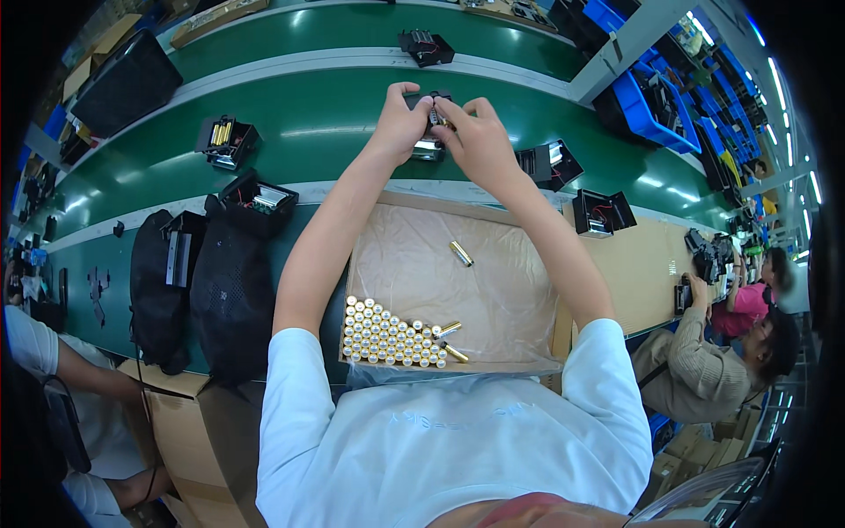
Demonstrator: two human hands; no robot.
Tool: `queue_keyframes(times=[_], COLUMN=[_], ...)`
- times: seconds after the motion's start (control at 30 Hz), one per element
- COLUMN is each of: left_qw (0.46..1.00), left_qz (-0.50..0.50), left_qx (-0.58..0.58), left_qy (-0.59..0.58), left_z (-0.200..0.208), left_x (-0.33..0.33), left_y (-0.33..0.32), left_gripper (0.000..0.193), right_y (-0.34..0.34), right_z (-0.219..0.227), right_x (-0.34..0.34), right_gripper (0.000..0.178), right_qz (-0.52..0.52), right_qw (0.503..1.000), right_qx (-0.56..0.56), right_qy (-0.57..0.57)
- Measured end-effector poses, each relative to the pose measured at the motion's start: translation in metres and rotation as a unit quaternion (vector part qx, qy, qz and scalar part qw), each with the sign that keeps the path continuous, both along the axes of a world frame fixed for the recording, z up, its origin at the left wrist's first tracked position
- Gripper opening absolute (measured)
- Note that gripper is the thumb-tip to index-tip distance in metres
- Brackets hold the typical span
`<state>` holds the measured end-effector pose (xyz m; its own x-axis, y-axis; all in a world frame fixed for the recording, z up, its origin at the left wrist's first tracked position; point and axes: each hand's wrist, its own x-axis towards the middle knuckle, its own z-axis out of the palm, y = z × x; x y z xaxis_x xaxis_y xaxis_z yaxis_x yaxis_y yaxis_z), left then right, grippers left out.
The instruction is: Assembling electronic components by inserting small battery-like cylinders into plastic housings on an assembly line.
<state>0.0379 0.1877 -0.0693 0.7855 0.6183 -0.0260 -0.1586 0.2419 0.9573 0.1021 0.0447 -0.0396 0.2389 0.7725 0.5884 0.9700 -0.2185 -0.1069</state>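
Both my arms reach forward over a shallow carton to a small black battery case [428, 151] on the green bench. My left hand [403, 123] grips its left side, thumb and finger pinched at its top. From the right, my right hand [480, 141] closes its fingers over the compartment, where gold and silver batteries partly show; the fingertips hide most of the inside. Below my arms, the carton [414, 231], lined with clear plastic, holds a block of upright batteries [387, 334] at its near left. One loose battery [461, 253] lies mid-carton, and two more lie beside the block.
Open black cases stand around: one with batteries [227, 143] at left, others at right [550, 165] and farther back [427, 47]. Black bags [233, 282] lie left of the carton. A blue bin [651, 114] stands at far right. Co-workers [717, 370] sit on both sides.
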Motion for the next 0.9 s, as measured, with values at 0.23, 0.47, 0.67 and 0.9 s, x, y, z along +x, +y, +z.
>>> queue_keyframes(times=[0.23, 0.47, 0.67, 0.9], left_qw=[0.998, 0.999, 0.997, 0.982], left_qz=[-0.009, -0.028, -0.020, -0.006], left_qx=[0.057, -0.022, 0.055, 0.159], left_qy=[0.014, 0.024, 0.048, 0.106], left_z=[-0.002, -0.001, -0.004, -0.007], left_x=[-0.001, -0.006, -0.003, -0.007], left_y=[0.007, 0.017, 0.013, 0.020], left_gripper=[0.045, 0.050, 0.058, 0.058], right_y=[-0.003, -0.091, -0.120, -0.043], right_z=[-0.012, 0.002, -0.026, 0.054], right_x=[0.007, -0.054, -0.076, -0.031], right_gripper=[0.042, 0.021, 0.022, 0.019], right_qz=[0.007, 0.030, 0.059, 0.029], right_qw=[0.999, 0.956, 0.933, 0.983], right_qx=[-0.023, -0.241, -0.267, -0.123], right_qy=[0.031, 0.163, 0.232, 0.130])
